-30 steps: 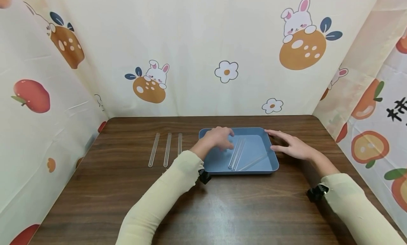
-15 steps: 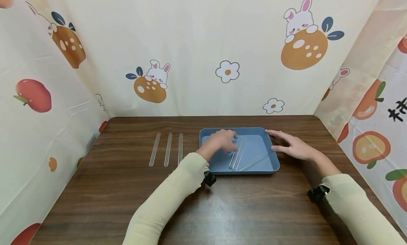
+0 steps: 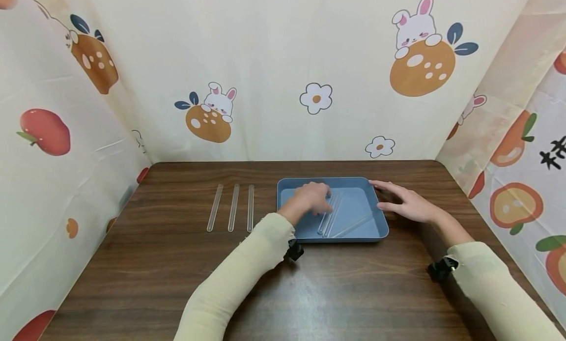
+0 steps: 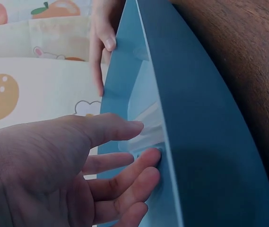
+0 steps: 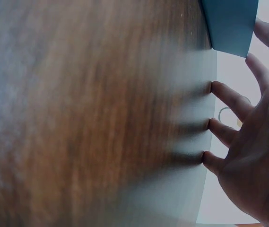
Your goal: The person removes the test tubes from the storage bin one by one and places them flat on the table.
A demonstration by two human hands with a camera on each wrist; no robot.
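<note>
Over the blue tray (image 3: 381,223): left hand (image 3: 311,197), fingers relaxed and apart; whether they touch a tube I cannot tell.
Against the tray's right wall: right hand (image 3: 409,204), fingers extended, thumb and forefinger touching it.
Just beside the left fingertips: clear tubes (image 3: 329,224) in the tray, one aslant.
Left of the left hand: three more tubes (image 3: 233,208) on the wooden table (image 3: 146,282).

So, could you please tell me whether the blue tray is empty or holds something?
It is not empty: in the head view, clear sticks lie inside the blue tray, near the left hand.
</note>
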